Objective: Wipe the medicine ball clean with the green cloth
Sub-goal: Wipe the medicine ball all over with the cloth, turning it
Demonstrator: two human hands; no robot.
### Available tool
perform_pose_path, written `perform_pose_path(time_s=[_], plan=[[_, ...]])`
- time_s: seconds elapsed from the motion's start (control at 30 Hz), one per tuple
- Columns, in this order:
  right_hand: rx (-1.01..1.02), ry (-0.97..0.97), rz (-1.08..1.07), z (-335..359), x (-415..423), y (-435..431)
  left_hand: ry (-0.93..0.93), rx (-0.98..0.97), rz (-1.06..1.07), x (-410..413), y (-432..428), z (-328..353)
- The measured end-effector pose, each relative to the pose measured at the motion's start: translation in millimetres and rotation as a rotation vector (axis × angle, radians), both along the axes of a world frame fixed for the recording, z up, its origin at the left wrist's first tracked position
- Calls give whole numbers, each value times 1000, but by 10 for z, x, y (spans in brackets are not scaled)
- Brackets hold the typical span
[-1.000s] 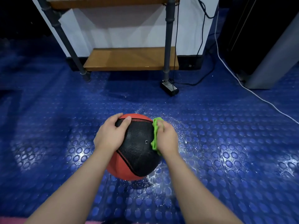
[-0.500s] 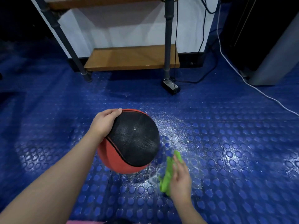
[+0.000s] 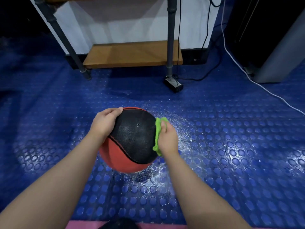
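The round red and black medicine ball (image 3: 132, 142), with its grainy rubber skin, sits between my two hands, a little left of the middle of the view and low over the blue studded rubber floor (image 3: 231, 146). I cannot tell whether its underside touches the floor or hangs just above it. Its black panel faces up at me, with a small valve hole near the top, and the red part curves away on the near left side.

My left hand (image 3: 104, 123) cups the ball's upper left shoulder, fingers curled over the far edge where the black meets the red. My right hand (image 3: 167, 139) is against the ball's right flank, fingers bent round the crumpled bright green cloth (image 3: 158, 128) and pressing it onto the black surface. The cloth shows as a narrow strip between my palm and the ball.

The floor to the right of the ball and just under it glistens with a wet patch (image 3: 179, 123). Farther off stands a low wooden shelf (image 3: 132, 53) on dark metal posts, a small black box (image 3: 173, 83) by the right post, and a white cable (image 3: 239, 66) trailing off to the right.
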State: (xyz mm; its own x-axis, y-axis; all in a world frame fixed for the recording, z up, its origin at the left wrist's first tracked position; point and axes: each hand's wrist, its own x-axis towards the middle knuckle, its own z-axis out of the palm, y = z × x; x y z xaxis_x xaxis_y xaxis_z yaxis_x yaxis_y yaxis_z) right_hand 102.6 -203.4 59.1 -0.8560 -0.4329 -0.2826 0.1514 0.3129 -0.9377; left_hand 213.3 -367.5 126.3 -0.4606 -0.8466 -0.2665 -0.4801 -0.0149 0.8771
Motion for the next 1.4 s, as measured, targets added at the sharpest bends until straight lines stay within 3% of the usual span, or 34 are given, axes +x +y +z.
perform_pose_path(time_s=[0.07,0.13,0.27,0.33,0.47,0.57,0.63,0.7,0.93,1.03,1.13,1.2,1.3,1.4], plan=[[71,-211,-101,-173,-101,188,17,9,4,42,5,-16],[95,-300,-201,-276,-151,464,50,14,10,94,2,-32],[-234,-428,-310,-65,-56,717,74,19,36,101,-5,-62],[-289,-353,-308,62,-19,641,64,6,26,74,24,-57],[-229,117,-151,355,87,255,33,-41,2,35,55,-49],[92,440,14,368,86,6,20,-47,6,59,51,-64],[254,336,20,275,-63,-88,18,-43,15,91,43,-90],[275,190,42,221,-180,-118,13,-40,32,105,40,-114],[73,419,-61,279,522,234,-48,-57,33,79,26,-95],[-10,579,95,75,953,469,-62,-51,48,55,12,-82],[101,567,222,-290,1086,758,-63,-61,37,34,52,-53],[189,437,102,-406,928,865,-65,-89,21,20,81,-49],[98,260,-155,-246,532,806,-68,-121,6,12,126,-51],[-53,365,-163,120,415,504,-105,-135,-12,-14,181,-33]])
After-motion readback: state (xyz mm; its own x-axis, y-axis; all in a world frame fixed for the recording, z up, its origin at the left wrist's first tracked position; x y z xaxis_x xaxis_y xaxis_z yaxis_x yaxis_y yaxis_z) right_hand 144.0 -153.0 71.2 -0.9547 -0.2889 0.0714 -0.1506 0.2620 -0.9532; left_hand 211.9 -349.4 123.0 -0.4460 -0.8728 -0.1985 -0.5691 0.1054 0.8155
